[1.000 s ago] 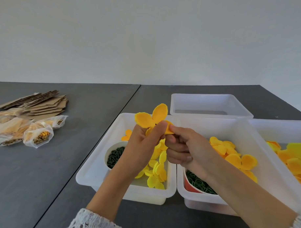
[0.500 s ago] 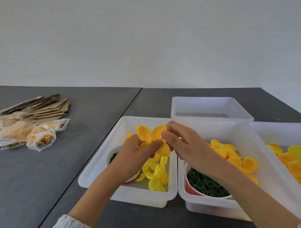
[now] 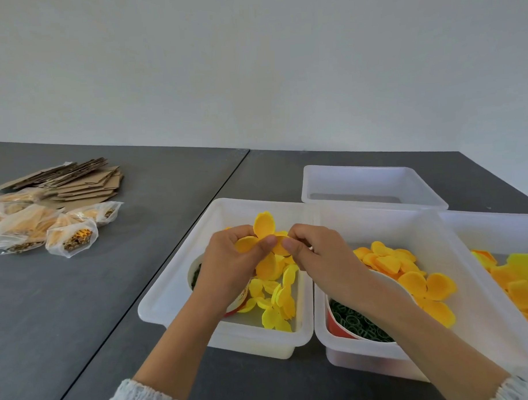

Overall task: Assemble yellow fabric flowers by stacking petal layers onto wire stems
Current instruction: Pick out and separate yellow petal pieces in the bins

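A yellow fabric flower [image 3: 266, 244] is pinched between both hands above a white bin [image 3: 176, 295]. The left hand [image 3: 232, 266] grips it from nine o'clock, the right hand [image 3: 315, 255] from three o'clock. Loose yellow petals [image 3: 278, 301] lie below at six o'clock.

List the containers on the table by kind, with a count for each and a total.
White plastic bins: 4 — left bin, middle bin, back bin, right bin cut off by the frame edge.
Cups of green rings: 2 — left cup, mostly hidden by the left hand, and right cup.
Total: 6
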The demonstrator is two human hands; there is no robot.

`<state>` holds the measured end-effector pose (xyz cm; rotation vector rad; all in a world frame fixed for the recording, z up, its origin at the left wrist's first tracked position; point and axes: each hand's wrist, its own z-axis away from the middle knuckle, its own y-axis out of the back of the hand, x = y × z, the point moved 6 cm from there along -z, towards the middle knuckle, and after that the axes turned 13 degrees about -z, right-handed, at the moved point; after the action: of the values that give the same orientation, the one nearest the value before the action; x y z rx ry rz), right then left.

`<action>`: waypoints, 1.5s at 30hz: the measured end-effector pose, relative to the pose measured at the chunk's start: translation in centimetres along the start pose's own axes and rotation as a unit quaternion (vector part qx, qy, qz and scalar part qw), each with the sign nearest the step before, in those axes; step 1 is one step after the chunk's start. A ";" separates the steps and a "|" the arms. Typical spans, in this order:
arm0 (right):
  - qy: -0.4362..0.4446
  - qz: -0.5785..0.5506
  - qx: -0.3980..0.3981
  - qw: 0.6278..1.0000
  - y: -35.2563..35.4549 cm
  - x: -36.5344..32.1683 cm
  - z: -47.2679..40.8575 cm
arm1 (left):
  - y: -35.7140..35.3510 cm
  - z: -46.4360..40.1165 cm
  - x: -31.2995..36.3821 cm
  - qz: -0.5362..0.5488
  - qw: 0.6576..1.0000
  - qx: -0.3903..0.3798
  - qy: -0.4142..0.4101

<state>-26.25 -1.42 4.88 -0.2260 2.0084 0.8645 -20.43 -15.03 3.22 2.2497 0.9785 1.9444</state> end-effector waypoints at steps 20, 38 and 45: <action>-0.028 -0.128 0.021 0.991 -0.4 2.8 -0.2 | -1.8 0.8 -0.1 0.066 0.995 0.027 0.064; -0.092 -0.323 -0.047 0.941 -1.0 2.6 -0.1 | -3.2 0.3 -1.8 0.301 0.944 -0.036 0.129; -0.146 -0.379 0.016 0.913 -0.9 4.0 -0.1 | -2.6 -0.2 -0.5 0.158 0.984 -0.025 0.072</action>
<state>-28.13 -1.45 1.26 -0.7538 1.4610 0.3345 -21.81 -13.27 1.77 2.3874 0.6008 2.2523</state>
